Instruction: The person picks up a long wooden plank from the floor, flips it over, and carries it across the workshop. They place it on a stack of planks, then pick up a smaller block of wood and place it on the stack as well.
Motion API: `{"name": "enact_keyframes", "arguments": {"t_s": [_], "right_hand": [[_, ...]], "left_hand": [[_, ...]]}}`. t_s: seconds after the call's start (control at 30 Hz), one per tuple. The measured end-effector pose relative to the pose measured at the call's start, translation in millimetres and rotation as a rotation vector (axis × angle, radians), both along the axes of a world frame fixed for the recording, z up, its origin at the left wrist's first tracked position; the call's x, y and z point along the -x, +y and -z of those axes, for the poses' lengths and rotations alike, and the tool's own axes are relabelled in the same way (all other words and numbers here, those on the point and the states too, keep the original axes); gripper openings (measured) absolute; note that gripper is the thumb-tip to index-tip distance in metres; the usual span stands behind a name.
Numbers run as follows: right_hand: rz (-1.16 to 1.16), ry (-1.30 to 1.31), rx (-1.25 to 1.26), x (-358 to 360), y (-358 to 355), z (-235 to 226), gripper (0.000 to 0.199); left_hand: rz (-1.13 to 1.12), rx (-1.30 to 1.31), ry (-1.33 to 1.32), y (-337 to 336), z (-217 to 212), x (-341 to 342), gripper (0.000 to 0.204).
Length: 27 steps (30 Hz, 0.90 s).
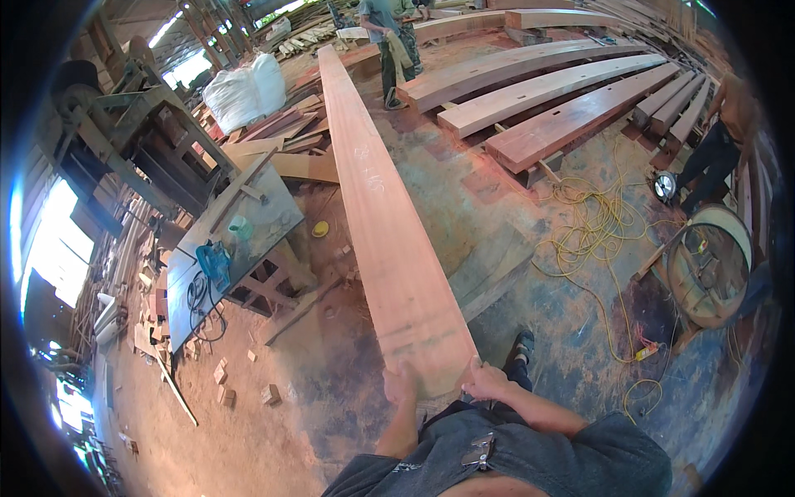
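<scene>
Pinching with the grip of both hands the near end of a long, light red plank (389, 215). With the left hand (401, 386), holding on at the left edge; with the right hand (487, 383), holding on at the right edge, close to the corner. Under the wood, too hidden to see. For the plank, a place in the middle of the scene, stretching from the hands far across the room. On top, pale scribbles (371, 174). To the left, a table (277, 207) with a blue tool (215, 265) and a green cup (240, 228) on it. Between the table and the plank, a small round yellow thing (320, 229). Near on the left, small wood blocks (271, 394) on the floor (248, 447). Far on the left, big white bags (246, 95). Far on the right, thick beams (571, 123) side by side. On the right, closer, a messy yellow cord (590, 203) on the floor. Far away, right of the plank's far end, a standing person (383, 41).
</scene>
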State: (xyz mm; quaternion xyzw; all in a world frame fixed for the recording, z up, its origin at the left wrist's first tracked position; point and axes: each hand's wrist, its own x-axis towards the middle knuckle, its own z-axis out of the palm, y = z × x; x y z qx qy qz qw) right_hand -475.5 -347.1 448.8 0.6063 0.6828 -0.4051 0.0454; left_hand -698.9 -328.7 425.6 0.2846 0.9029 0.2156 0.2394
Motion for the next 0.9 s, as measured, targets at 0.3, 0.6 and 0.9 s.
{"name": "enact_keyframes", "arguments": {"t_s": [0.3,0.6,0.9], "right_hand": [[0.013,-0.002,-0.003,1.5,-0.6,1.9,0.090],[0.001,-0.005,0.018,0.5,-1.5,1.8,0.093],[-0.012,-0.015,0.007,1.0,0.0,-1.6,0.093]], "left_hand": [[-0.011,-0.023,0.031,3.0,-1.4,-1.7,0.066],[0.029,0.003,0.012,-1.4,-3.5,0.5,0.069],[0.003,-0.005,-0.033,0.9,-1.3,0.8,0.069]]}}
